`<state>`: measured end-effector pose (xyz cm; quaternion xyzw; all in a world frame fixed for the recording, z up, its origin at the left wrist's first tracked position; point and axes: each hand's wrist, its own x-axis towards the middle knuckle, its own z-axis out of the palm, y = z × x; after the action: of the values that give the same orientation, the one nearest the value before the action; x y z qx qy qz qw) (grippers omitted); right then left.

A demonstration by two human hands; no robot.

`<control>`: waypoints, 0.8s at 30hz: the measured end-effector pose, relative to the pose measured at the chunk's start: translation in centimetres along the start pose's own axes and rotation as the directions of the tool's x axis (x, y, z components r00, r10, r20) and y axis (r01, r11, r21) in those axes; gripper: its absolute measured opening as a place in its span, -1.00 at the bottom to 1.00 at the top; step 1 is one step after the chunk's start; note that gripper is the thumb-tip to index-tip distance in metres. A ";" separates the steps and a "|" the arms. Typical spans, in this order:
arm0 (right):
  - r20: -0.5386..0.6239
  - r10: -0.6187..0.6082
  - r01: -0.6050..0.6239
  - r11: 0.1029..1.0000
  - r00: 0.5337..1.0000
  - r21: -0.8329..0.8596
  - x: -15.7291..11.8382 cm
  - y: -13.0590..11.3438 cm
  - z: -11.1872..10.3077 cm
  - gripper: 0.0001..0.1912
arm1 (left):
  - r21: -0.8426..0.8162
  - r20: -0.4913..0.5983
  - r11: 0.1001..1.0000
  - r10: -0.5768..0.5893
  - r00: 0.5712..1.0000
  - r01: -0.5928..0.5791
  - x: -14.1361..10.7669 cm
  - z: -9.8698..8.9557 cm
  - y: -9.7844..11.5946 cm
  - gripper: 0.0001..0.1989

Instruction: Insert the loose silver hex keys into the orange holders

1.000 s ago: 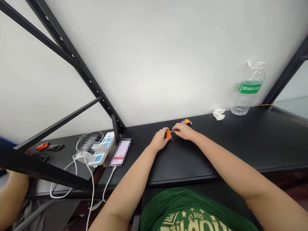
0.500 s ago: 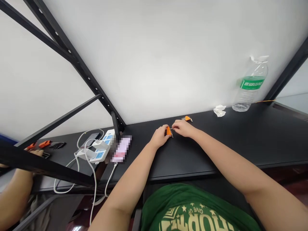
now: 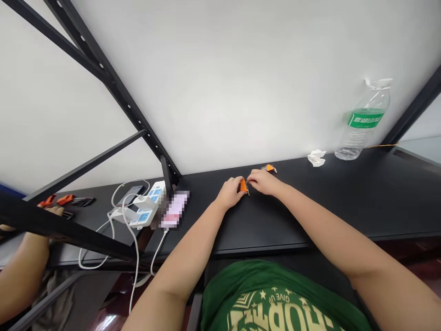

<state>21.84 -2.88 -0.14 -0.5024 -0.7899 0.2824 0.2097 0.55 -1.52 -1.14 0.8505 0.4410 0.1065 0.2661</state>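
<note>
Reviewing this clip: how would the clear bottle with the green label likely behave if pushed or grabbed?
Pushed near the top, the bottle would probably tip, as it stands upright and tall for its base. A firm grip may dent it, since its clear, ribbed body looks like thin plastic. It could be light, though: no water line is discernible.

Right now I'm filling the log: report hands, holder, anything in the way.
Left hand holds orange holder. Right hand beside its metal rods, grip unclear. Nearby: second orange holder, just beyond right hand.
</note>
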 end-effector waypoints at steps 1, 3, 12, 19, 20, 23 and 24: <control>-0.012 -0.011 0.011 1.000 1.000 0.016 0.1 -0.1 0.2 -0.77 | 0.023 -0.006 0.999 0.025 1.000 -0.025 0.0 -0.1 0.2 -0.51; -0.060 0.008 -0.002 0.994 0.998 0.108 0.2 -0.3 0.5 -0.80 | 0.044 -0.027 0.997 0.064 0.998 -0.063 0.0 -0.2 0.7 -0.50; 0.220 0.291 -0.333 0.433 0.931 0.838 -0.1 0.5 1.9 -0.54 | -0.123 -0.079 0.982 0.134 0.988 -0.143 -0.1 -0.6 1.4 -0.62; 0.003 0.390 -0.382 0.902 0.921 0.199 -0.2 3.8 0.7 -0.47 | -0.218 -0.090 0.971 0.084 0.992 -0.102 -0.2 -0.1 1.3 -0.56; -0.030 0.403 -0.396 0.909 0.915 0.132 -0.3 4.5 0.3 -0.55 | -0.226 -0.089 0.971 0.063 0.994 -0.082 -0.2 0.0 1.0 -0.53; -0.046 0.419 -0.421 0.907 0.907 -0.028 -0.7 6.1 -0.5 -0.66 | -0.227 -0.063 0.974 0.008 0.998 -0.022 -0.1 0.4 0.0 -0.49; -0.032 0.418 -0.419 0.905 0.908 -0.073 -0.9 6.3 -0.5 -0.66 | -0.223 -0.055 0.975 -0.009 0.998 -0.004 -0.1 0.4 -0.2 -0.49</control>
<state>26.78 -1.44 -3.91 -0.6702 -0.6725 0.2856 0.1304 0.50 -1.66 -1.60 0.8113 0.4345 0.1788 0.3478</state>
